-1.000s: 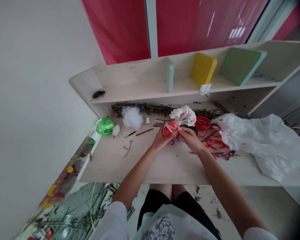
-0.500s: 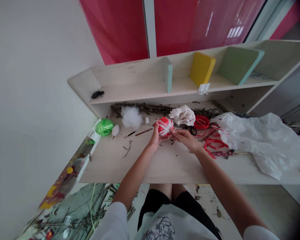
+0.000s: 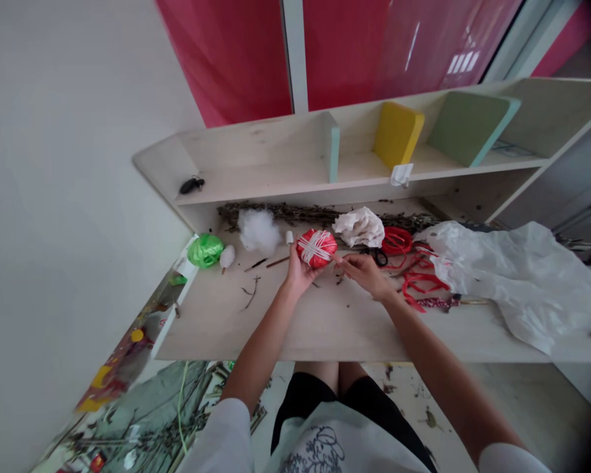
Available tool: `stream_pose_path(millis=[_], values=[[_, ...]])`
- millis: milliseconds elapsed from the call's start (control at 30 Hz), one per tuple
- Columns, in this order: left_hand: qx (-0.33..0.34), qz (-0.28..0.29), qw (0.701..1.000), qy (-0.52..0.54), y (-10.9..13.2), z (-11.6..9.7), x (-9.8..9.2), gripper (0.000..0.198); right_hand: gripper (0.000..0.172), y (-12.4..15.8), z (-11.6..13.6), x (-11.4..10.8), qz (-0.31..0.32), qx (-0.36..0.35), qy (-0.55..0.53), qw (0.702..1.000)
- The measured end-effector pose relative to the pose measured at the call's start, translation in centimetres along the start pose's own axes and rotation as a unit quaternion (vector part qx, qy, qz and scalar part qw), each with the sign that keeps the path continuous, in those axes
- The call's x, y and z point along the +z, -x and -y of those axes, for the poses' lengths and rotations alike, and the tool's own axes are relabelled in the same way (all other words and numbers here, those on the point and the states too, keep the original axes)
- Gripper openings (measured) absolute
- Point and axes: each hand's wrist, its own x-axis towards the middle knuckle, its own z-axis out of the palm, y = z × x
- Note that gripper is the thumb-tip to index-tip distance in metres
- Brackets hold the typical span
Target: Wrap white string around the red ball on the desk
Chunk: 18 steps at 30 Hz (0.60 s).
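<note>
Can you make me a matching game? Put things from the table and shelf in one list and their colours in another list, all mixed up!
Things:
1. Wrapped ball in the left hand
2. Ribbon ball
3. Cotton fluff
4. Shelf block

Colours:
A. White
B. Yellow
C. Red with white string
D. Shiny green

Right pairs: 1-C, 2-D, 3-A, 4-B
</note>
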Motion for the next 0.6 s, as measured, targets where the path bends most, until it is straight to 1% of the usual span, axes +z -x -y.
stream_pose_path(millis=[167, 267, 333, 467, 533, 600], values=[[-0.050, 0.056, 0.997, -0.010, 0.52, -0.29, 0.20, 0.063, 0.061, 0.10, 0.26, -0.04, 0.008, -0.002, 0.004, 1.000], [-0.047, 0.073, 0.996, -0.026, 0.82, -0.30, 0.32, 0.069, 0.060, 0.09, 0.09, -0.02, 0.016, -0.005, 0.000, 1.000], [-0.039, 0.078, 0.995, -0.044, 0.96, -0.24, 0.40, 0.070, 0.060, 0.05, -0.11, 0.03, 0.015, -0.002, -0.003, 1.000], [-0.015, 0.049, 0.997, -0.059, 0.91, -0.09, 0.52, 0.058, 0.058, -0.03, -0.33, 0.10, 0.008, 0.007, -0.010, 1.000], [-0.010, 0.031, 0.998, -0.056, 0.78, -0.06, 0.55, 0.058, 0.057, -0.03, -0.35, 0.13, 0.002, 0.007, -0.015, 1.000], [-0.020, 0.021, 0.998, -0.048, 0.70, -0.11, 0.56, 0.059, 0.058, 0.00, -0.32, 0.15, 0.001, 0.009, -0.024, 1.000]])
